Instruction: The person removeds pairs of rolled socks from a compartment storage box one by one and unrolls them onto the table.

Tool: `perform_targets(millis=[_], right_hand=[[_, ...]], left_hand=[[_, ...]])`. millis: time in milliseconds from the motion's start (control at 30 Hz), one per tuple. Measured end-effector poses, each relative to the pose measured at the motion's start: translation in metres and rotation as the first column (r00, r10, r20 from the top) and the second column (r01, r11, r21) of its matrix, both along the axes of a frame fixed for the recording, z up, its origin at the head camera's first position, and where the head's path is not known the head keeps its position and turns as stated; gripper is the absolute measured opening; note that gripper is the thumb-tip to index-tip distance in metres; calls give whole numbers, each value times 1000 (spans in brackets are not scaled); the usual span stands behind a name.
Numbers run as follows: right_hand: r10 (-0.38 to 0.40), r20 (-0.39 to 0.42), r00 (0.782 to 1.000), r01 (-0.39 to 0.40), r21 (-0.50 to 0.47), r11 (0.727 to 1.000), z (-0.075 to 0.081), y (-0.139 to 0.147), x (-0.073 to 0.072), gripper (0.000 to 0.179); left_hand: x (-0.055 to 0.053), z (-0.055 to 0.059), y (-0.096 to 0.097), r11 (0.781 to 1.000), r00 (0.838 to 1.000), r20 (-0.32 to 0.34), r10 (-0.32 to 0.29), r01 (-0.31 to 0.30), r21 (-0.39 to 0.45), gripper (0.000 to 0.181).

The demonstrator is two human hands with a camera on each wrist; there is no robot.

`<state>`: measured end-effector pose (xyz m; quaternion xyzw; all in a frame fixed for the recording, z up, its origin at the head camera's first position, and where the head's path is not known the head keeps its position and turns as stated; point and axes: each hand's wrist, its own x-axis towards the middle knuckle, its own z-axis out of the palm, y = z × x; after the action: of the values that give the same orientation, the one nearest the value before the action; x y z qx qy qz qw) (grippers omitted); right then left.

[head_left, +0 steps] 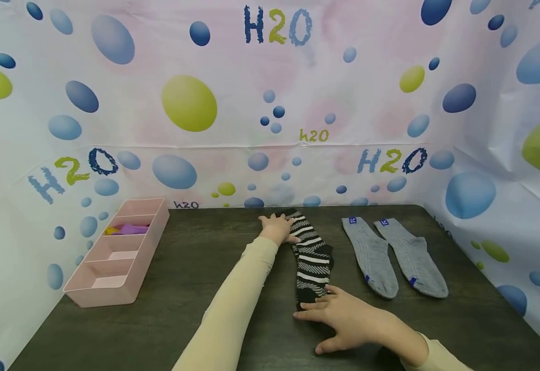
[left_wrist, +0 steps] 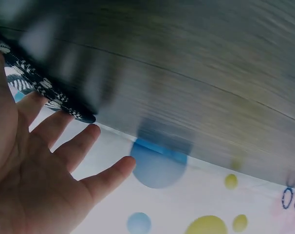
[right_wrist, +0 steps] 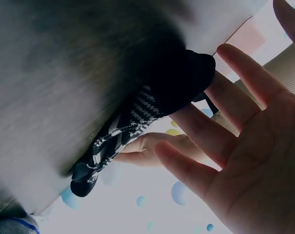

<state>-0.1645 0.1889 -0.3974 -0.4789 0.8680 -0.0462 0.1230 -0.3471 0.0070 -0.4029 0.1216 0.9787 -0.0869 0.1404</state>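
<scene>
closest to you, your right hand (head_left: 351, 317) spreads its fingers against the toe of the striped sock (head_left: 313, 257), gripping nothing. left to right: pink divided box (head_left: 107, 298); backdrop (head_left: 233, 93) lettered "h2o"; your left hand (head_left: 276, 229), fingers apart at the sock's cuff, clasping nothing; grey socks (head_left: 374, 257), blue tags (head_left: 353, 220) reading "lc".

Pink tray (head_left: 145, 255) left; purple + yellow items (head_left: 133, 229) in 2nd compt. from far; grey sock pr. (head_left: 374, 263) right; H2O-print backdrop (head_left: 233, 62) far.
</scene>
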Motion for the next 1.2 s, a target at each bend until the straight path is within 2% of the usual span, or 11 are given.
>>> perform_targets(millis=[400, 600, 700, 833, 1000, 1200], right_hand=[[-56, -24, 998, 57, 32, 998, 2, 14, 10, 59], [-72, -35, 997, 73, 30, 997, 2, 15, 10, 56], [-65, -39, 997, 66, 16, 998, 2, 16, 8, 53], [-78, 31, 996, 79, -9, 997, 4, 20, 4, 51], [-139, 150, 979, 146, -40, 988, 11, 29, -2, 50], [-206, 203, 957, 219, -40, 975, 23, 43, -9, 50]], left_hand=[[1, 1, 32, 999, 999, -12, -42, 42, -6, 75], [2, 1, 47, 999, 999, -29, -23, 22, -37, 76], [1, -1, 49, 1000, 1000, -18, -9, 8, -17, 76], [-1, -8, 46, 998, 1000, -1, 11, -11, 69, 75], [-5, -15, 41, 985, 1000, 18, -7, 4, 170, 76], [-10, -15, 37, 976, 1000, 11, -25, 22, 217, 81]])
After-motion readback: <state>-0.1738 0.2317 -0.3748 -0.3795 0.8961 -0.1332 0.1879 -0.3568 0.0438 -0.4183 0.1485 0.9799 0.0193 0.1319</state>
